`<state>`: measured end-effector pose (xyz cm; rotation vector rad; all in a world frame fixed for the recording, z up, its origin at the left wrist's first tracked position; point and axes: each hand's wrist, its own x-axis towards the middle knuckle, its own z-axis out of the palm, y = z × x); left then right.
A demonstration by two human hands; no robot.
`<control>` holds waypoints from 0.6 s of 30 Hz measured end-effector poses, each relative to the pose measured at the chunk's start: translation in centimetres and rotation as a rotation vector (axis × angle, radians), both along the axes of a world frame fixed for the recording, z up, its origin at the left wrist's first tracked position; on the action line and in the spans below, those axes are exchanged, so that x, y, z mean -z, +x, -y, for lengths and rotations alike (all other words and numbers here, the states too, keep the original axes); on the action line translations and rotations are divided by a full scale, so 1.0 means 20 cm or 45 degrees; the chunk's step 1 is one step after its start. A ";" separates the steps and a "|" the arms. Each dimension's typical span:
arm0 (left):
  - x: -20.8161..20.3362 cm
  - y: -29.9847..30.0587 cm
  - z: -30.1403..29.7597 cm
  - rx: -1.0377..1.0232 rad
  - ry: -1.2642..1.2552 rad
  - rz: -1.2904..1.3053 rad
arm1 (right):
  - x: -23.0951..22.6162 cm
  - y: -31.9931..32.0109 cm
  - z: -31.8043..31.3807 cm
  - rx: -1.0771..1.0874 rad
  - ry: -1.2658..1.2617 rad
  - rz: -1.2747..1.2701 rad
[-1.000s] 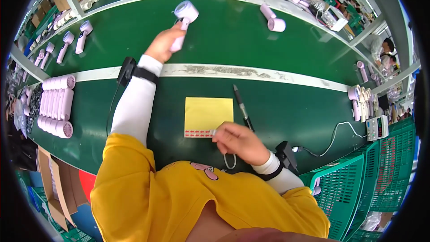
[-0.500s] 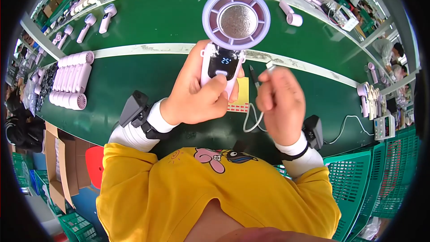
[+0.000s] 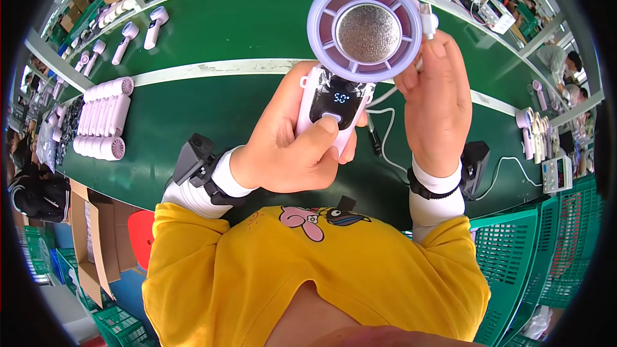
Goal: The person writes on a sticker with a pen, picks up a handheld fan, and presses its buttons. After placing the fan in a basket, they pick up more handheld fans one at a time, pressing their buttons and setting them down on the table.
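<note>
A lilac handheld fan (image 3: 363,68) is upright in my left hand (image 3: 292,151), whose fingers wrap its handle. My left thumb rests on the oval button below a black display (image 3: 339,97) with lit digits. A round silver metal plate (image 3: 368,33) sits in the middle of the fan's ringed head. My right hand (image 3: 442,106) is raised beside the head's right edge, its fingers closed on a white cable plug (image 3: 429,23) that points up. The white cable (image 3: 387,132) trails below onto the green table. Part of the right fingers is hidden behind the fan head.
Several lilac fans (image 3: 103,115) are stacked at the left of the green table (image 3: 193,112). More fans (image 3: 154,26) lie beyond the white divider (image 3: 212,69). A small meter (image 3: 556,175) stands at the right edge, above green crates (image 3: 504,244). An open carton (image 3: 96,238) is at lower left.
My right hand has moved up and right with the plug, to beside the fan head. The fan has shifted slightly right and nearer. The display's digits have changed.
</note>
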<state>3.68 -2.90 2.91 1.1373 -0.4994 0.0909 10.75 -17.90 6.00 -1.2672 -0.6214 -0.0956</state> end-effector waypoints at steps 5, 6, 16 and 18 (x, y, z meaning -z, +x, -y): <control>0.02 0.01 0.00 0.032 0.018 -0.010 | 0.01 0.00 -0.04 -0.021 -0.048 0.117; 0.02 0.01 0.00 0.036 0.015 -0.015 | 0.01 0.00 -0.04 -0.031 -0.035 0.137; 0.04 -0.01 0.03 0.073 -0.005 -0.089 | 0.01 0.01 -0.01 -0.013 -0.091 0.266; 0.05 -0.01 0.04 0.080 0.004 -0.084 | -0.01 0.00 0.01 -0.020 -0.267 0.293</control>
